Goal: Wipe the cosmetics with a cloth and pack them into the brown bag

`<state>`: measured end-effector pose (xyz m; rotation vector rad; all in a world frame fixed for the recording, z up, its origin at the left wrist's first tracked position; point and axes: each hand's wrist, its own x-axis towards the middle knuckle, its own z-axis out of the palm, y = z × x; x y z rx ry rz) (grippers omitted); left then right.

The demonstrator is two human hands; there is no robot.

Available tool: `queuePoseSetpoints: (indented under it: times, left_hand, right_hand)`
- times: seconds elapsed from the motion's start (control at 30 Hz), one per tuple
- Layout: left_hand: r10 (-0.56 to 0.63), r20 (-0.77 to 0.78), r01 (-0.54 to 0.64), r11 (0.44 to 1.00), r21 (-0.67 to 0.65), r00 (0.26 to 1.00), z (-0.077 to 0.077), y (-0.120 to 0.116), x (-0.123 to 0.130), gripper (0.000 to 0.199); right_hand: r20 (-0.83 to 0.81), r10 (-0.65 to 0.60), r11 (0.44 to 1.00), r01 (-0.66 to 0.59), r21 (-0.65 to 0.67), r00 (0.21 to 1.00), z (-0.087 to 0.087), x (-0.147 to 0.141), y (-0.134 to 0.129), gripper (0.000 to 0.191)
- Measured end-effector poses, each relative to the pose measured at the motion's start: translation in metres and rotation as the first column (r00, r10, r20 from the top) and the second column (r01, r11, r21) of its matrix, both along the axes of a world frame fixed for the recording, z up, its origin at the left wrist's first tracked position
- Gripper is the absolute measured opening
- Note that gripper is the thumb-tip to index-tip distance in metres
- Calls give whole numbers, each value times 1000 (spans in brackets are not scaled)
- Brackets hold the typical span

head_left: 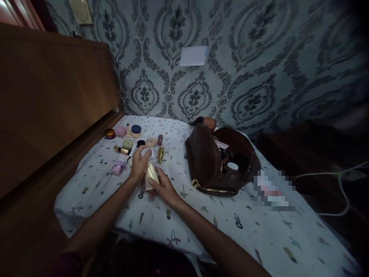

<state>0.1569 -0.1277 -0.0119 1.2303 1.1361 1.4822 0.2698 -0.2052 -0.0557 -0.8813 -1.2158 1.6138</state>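
My right hand (167, 189) is closed around a pale yellow squeeze tube (151, 175), with the tube's flat end toward me. At the tube's upper end, my left hand (139, 164) curls its fingers and thumb on a small white piece (147, 153). Whether that piece is joined to the tube, I cannot tell. Around my hands lie a purple and white tube (118, 166), a gold and black lipstick (122, 149), a gold lipstick tube (160, 155), a green-topped jar (128, 144) and a black round lid (141, 142).
An open brown toiletry bag (203, 161) holding cosmetics stands to the right. Farther back sit a blue-lidded jar (136, 130), a pink item (120, 131) and a dark amber jar (110, 133). A wooden panel (54, 96) borders the left; white cables (346, 192) hang at the right.
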Motion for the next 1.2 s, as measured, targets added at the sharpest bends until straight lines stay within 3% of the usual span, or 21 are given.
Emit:
queuePoseSetpoints:
  times: [0.17, 0.47, 0.67, 0.73, 0.9, 1.0, 1.2]
  left_hand:
    - [-77, 300, 126, 981, -148, 951, 2, 3, 0, 25]
    - [-124, 481, 232, 957, -172, 868, 8, 1, 0, 24]
    - [-139, 556, 253, 958, -134, 820, 8, 4, -5, 17]
    - [-221, 570, 335, 937, -101, 791, 10, 3, -8, 15]
    - [-436, 593, 571, 820, -48, 676, 14, -3, -13, 26]
    - [-445, 572, 593, 800, -93, 689, 15, -3, -15, 23]
    - [-332, 550, 504, 842, -193, 766, 14, 3, -13, 20]
  right_hand:
    - [27, -45, 997, 43, 65, 999, -2, 5, 5, 64]
    - [29, -90, 992, 87, 95, 995, 4, 6, 4, 59]
    - [-57, -78, 997, 79, 5, 995, 5, 7, 5, 61]
    - [-94, -79, 996, 76, -36, 992, 8, 8, 4, 55]
    - [-130, -51, 995, 39, -91, 990, 17, 14, 4, 48]
    - [-118, -71, 993, 59, -99, 990, 17, 16, 6, 51]
    - [-46, -112, 993, 110, -46, 993, 10, 15, 7, 50]
